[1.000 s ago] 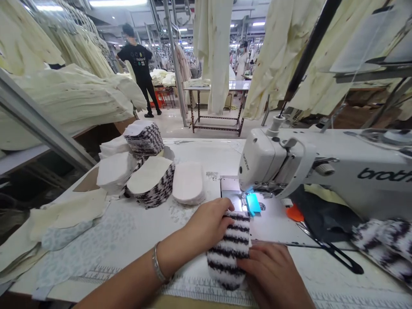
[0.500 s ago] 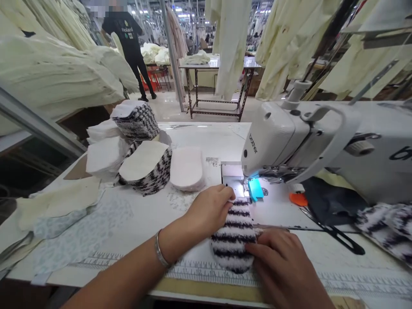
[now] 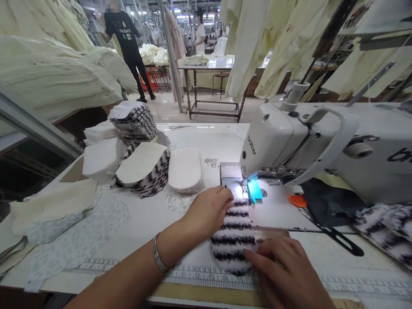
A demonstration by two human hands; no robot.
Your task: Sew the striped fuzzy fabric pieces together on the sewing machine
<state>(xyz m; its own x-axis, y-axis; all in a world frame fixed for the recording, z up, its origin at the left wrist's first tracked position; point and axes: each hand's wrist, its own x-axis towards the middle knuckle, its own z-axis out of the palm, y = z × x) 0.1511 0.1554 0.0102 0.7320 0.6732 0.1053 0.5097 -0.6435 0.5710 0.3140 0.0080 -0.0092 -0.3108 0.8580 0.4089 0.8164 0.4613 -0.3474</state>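
Observation:
A fuzzy black-and-white striped fabric piece (image 3: 233,234) lies on the white sewing table (image 3: 199,141), its far end by the lit needle area of the white sewing machine (image 3: 289,141). My left hand (image 3: 209,210) rests on its upper left edge, fingers curled down against the fabric. My right hand (image 3: 283,268) presses on its lower right edge with fingers laid flat and close together.
Stacks of cut striped and white oval pieces (image 3: 141,167) stand at the left of the table, cream fabric sheets (image 3: 51,206) nearer the edge. Black scissors (image 3: 334,238) and striped fabric (image 3: 383,227) lie right. A person in black (image 3: 128,47) stands far back among hanging cream cloth.
The view dropped and moved closer to the machine. Both hands stay on the striped piece, which sits slightly nearer the needle; my right hand slid a little down and right.

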